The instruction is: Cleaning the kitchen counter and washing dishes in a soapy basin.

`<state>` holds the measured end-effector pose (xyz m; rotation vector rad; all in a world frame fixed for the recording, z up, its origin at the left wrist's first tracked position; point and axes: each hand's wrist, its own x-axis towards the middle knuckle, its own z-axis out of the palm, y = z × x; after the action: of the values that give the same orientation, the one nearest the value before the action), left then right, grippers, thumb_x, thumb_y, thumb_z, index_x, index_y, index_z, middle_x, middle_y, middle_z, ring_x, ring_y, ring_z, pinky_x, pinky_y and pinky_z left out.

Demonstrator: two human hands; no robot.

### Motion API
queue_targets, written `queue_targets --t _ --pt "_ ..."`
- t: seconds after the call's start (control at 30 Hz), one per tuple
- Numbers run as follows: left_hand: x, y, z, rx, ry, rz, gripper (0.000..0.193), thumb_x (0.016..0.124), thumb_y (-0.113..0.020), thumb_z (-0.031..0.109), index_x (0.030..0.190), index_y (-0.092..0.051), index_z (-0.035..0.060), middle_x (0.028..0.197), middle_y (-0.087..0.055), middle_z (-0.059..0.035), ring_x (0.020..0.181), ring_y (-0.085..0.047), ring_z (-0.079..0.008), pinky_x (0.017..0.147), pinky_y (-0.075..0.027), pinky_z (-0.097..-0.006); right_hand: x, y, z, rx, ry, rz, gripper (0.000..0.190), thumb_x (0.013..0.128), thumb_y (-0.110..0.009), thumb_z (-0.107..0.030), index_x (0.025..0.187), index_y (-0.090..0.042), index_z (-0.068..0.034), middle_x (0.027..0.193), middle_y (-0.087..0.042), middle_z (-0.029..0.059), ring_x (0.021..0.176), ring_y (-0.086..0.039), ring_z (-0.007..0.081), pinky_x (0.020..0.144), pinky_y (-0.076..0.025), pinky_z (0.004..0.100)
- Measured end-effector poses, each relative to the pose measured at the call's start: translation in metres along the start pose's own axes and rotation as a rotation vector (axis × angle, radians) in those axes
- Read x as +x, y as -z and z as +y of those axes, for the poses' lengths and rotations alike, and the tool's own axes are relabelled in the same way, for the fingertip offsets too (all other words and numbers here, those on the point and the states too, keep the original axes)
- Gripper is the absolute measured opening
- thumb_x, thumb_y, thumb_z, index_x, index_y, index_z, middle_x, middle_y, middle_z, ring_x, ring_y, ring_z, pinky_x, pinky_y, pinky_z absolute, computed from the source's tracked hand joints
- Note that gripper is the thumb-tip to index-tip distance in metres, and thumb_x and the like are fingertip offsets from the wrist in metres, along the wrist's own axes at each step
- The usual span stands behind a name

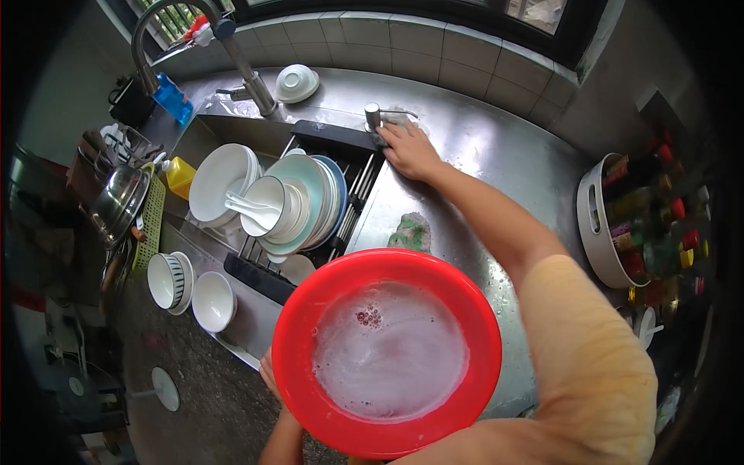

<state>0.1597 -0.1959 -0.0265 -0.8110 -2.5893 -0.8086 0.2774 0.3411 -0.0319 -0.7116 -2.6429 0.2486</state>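
Note:
My left hand [269,375] grips the left side of a red plastic basin [296,325], partly hidden behind it. Cloudy, soapy water [389,354] with a cluster of bubbles fills the basin. My right hand [411,150] reaches across the steel counter to the base of a metal soap dispenser [372,116]. Its fingers are spread over a greyish, cloth-like patch [398,119]; whether they grip it is unclear. Between the basin and my right hand lies a grey and green cloth [411,232] on the counter.
Left of the basin, a rack [363,174] over the sink holds stacked plates [296,165], bowls and white spoons. Bowls [214,302] stand on the sink's front edge. A faucet [256,93] rises behind. At right stands a white bin of bottles [590,232].

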Motion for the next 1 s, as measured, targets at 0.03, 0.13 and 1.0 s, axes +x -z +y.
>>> queue_targets --t 0.03,0.13,1.0 --pt "0.0 0.001 -0.002 0.013 -0.002 0.0 0.044 0.086 -0.052 0.033 0.119 -0.048 0.0042 0.122 -0.045 -0.0151 0.11 -0.044 -0.0322 0.092 -0.035 -0.0462 0.011 -0.004 -0.013 -0.023 -0.079 0.007 0.047 0.086 -0.048 -0.027 0.131 -0.041 -0.016 0.136 -0.039 0.009 0.128 -0.029 0.0411 0.107 -0.024 0.0475" --pt "0.0 0.004 -0.008 0.057 -0.003 0.001 0.045 0.086 -0.052 0.034 0.12 -0.048 0.0046 0.123 -0.045 -0.0154 0.111 -0.044 -0.0325 0.092 -0.035 -0.0467 -0.003 -0.004 -0.015 -0.028 -0.033 -0.004 0.044 0.086 -0.048 -0.024 0.128 -0.045 -0.015 0.135 -0.041 0.0096 0.126 -0.034 0.0384 0.106 -0.026 0.0457" --pt "-0.02 0.01 0.013 0.156 -0.242 -0.189 0.052 0.085 -0.052 0.039 0.125 -0.045 0.0072 0.132 -0.039 -0.0178 0.119 -0.039 -0.0349 0.097 -0.031 -0.0507 -0.213 0.092 0.012 -0.248 -0.275 -0.033 0.041 0.086 -0.051 -0.026 0.126 -0.048 -0.019 0.134 -0.043 0.0055 0.125 -0.034 0.0328 0.105 -0.027 0.0453"
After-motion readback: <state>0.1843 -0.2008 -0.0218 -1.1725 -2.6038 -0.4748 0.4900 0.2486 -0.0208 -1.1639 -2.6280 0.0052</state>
